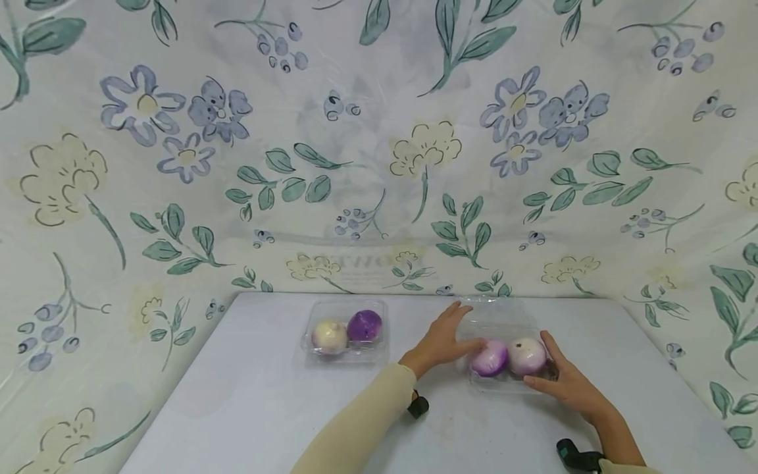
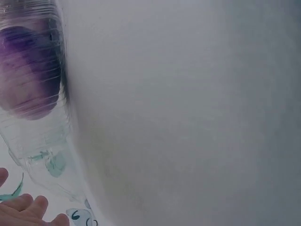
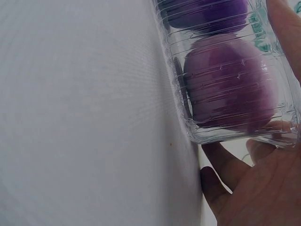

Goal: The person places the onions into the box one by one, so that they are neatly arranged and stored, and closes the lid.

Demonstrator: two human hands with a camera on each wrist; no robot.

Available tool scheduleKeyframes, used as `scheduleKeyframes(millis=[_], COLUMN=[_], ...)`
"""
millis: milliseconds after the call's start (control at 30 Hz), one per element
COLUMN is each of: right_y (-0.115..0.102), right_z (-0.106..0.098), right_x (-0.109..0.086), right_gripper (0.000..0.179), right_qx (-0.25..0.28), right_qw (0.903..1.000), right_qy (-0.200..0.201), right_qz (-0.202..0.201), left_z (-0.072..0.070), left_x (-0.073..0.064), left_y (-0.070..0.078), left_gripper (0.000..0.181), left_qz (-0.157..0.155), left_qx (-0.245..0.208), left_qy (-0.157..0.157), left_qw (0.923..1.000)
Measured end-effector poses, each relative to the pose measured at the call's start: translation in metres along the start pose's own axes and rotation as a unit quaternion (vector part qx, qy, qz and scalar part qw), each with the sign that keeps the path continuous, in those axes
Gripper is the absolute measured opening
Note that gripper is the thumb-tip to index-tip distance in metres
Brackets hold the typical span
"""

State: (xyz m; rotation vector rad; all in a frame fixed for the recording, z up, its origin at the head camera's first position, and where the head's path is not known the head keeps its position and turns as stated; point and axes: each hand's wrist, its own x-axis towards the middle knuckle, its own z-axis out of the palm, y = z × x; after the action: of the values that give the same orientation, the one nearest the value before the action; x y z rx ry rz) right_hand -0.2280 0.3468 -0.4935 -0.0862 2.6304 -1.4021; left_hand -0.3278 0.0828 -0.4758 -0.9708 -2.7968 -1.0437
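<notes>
On the right of the table in the head view lies a clear plastic box (image 1: 503, 387) with its lid (image 1: 497, 311) raised at the back. Inside sit a purple round vegetable, seemingly an onion (image 1: 490, 359), and a whiter onion (image 1: 527, 357). My right hand (image 1: 571, 385) holds the box's right end, thumb at the front and fingers farther back. My left hand (image 1: 443, 339) is at the left side, fingers stretched toward the lid and thumb beside the purple onion. Ribbed plastic covers the onion (image 3: 225, 84) in the right wrist view.
A second clear box (image 1: 355, 357) stands to the left on the white table (image 1: 237, 395), holding a cream onion (image 1: 329, 336) and a purple onion (image 1: 364, 326). Behind the table hangs a flower-patterned sheet (image 1: 367, 217).
</notes>
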Motion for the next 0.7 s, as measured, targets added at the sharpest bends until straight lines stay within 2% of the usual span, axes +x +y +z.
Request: scheduleKeyframes(millis=[100, 267, 367, 467, 567, 633, 700], right_y=[0.001, 0.001, -0.002, -0.005, -0.006, -0.006, -0.006], right_z=[-0.001, 0.001, 0.003, 0.005, 0.007, 0.008, 0.009], right_x=[0.0, 0.002, 0.004, 0.005, 0.006, 0.006, 0.006], right_gripper=[0.111, 0.112, 0.113, 0.114, 0.114, 0.114, 0.115], right_qx=[0.006, -0.002, -0.011, -0.011, -0.01, -0.012, -0.015], right_qw=[1.0, 1.0, 0.9999, 0.9999, 1.0, 0.9999, 0.9999], right_qy=[0.001, 0.004, 0.003, 0.001, 0.001, 0.0, -0.001], right_qz=[-0.003, -0.004, -0.002, -0.002, 0.001, 0.005, 0.008], left_z=[0.0, 0.001, 0.002, 0.002, 0.003, 0.004, 0.005], left_x=[0.001, 0.005, 0.008, 0.011, 0.013, 0.013, 0.013], left_y=[-0.001, -0.004, -0.006, -0.009, -0.014, -0.016, -0.018], left_gripper=[0.078, 0.078, 0.082, 0.089, 0.091, 0.09, 0.091], left_qz=[-0.025, -0.056, -0.093, -0.143, -0.17, -0.176, -0.176], left_qx=[-0.028, -0.1, -0.159, -0.223, -0.264, -0.275, -0.276], left_qy=[-0.005, 0.021, 0.031, 0.032, 0.03, 0.024, 0.018], left_qw=[0.9993, 0.9932, 0.9824, 0.9637, 0.9489, 0.9449, 0.9446])
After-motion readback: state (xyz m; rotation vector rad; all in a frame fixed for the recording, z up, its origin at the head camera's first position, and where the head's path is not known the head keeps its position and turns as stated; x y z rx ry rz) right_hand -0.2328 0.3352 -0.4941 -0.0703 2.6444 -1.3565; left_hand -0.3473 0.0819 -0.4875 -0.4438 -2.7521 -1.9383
